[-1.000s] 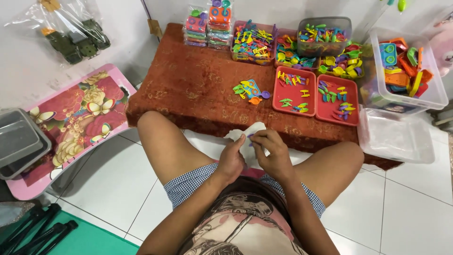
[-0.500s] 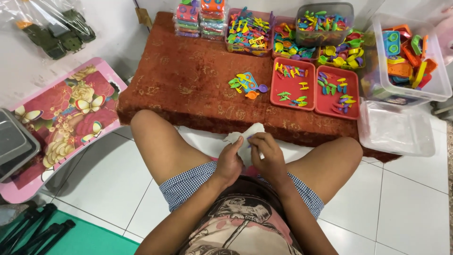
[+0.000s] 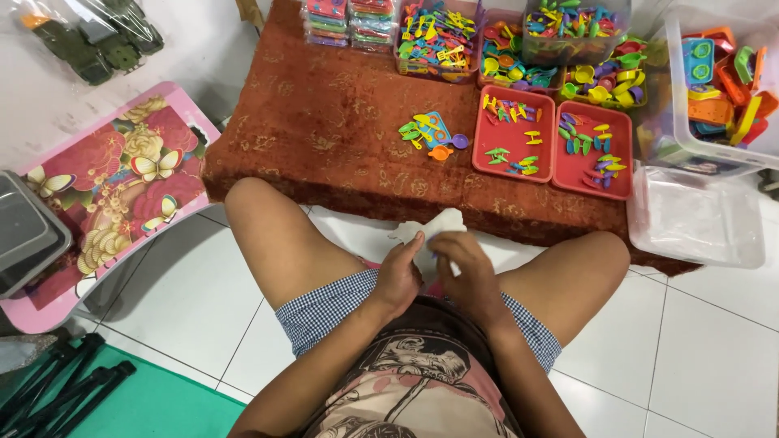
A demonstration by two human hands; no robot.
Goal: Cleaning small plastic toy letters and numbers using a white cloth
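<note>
Between the person's knees, the left hand and the right hand are both closed on a white cloth (a small item inside it is too hidden to identify). Beyond them, on the brown mat, stand two red trays with small coloured toy pieces beside them.

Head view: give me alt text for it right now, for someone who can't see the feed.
Seen from above, a seated person's left hand and right hand together hold a white cloth over the lap. Ahead, a low table with a rust-red cover carries two red trays and tubs of small colourful plastic toy pieces; an empty clear bin sits at its right.
</note>
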